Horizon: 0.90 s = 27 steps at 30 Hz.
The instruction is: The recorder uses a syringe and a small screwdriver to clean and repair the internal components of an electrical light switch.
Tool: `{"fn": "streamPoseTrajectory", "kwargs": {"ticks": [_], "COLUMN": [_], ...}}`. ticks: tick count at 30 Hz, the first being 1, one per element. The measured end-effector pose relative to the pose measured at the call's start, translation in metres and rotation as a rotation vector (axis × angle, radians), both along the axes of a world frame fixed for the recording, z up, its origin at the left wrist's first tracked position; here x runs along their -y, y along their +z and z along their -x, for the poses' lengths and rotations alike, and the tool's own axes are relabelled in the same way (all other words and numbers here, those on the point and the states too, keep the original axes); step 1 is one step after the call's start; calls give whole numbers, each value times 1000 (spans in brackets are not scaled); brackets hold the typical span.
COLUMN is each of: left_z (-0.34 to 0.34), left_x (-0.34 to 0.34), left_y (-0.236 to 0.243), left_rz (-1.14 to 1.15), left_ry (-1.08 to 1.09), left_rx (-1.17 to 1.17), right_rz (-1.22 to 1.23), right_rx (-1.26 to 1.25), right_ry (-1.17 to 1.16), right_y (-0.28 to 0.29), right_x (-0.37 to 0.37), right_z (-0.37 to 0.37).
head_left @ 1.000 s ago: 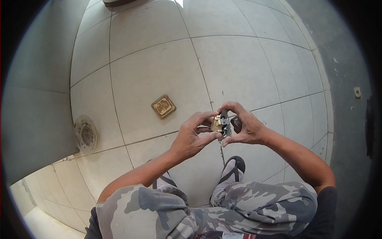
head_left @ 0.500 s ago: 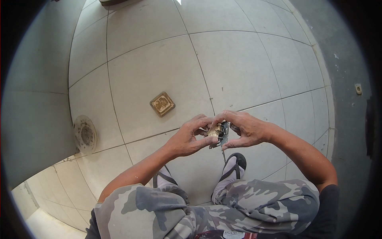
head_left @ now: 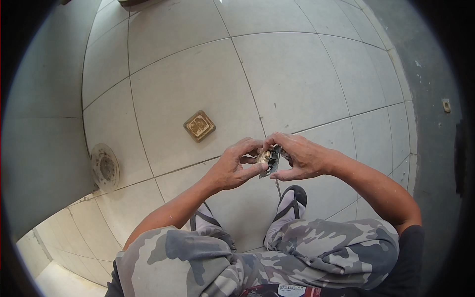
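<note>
A: Starting from the left, what lies on the pale grey tiled floor (head_left: 198, 74)?

B: A round, grimy metal floor drain cover (head_left: 104, 167) sits near the wall's foot. Further right a small square brass-coloured plate (head_left: 199, 125) lies flat on a tile, well apart from the hands, seemingly set aside where it stays within reach.

A: And the hands themselves?

B: The left hand (head_left: 231, 166) is curled, thumb and fingertips pinched on the small brass-and-dark-metal fitting (head_left: 267, 159). The right hand (head_left: 301, 157) closes on the same piece from the other side, fingers arched over its top and thumb beneath. Neither hand is spread wide; both grip it.

A: Why held like that?

B: I'd judge a part that small needs steadying from both sides, raised above the floor and in front of the knees, where the eyes can follow it. Its finer parts are too small to tell.

A: Anything lower down?

B: Camouflage-patterned trousers (head_left: 316, 247) over bent knees, and dark flip-flop sandals (head_left: 292, 200) on the tiles; the person crouches or sits low.
</note>
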<state>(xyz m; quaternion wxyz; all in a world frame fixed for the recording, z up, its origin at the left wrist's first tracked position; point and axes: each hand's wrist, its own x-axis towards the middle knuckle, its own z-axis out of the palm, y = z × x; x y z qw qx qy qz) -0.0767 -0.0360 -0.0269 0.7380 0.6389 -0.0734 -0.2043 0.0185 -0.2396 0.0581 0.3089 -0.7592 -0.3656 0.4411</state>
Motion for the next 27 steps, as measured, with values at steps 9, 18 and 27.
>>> {"fn": "streamPoseTrajectory", "kwargs": {"ticks": [9,18,27], "left_z": [10,4,5], "left_x": [4,7,12], "left_y": [-2,9,14], "left_rz": [60,-71,-441], "left_ry": [27,137,228], "left_rx": [-82,-24,375], "right_rz": [-6,-60,-31], "right_rx": [88,-23,-26], "right_ry": [25,-36,-380], "right_y": [-4,-11,-17], "right_x": [-2,6,6], "right_z": [8,-7,-1]}}
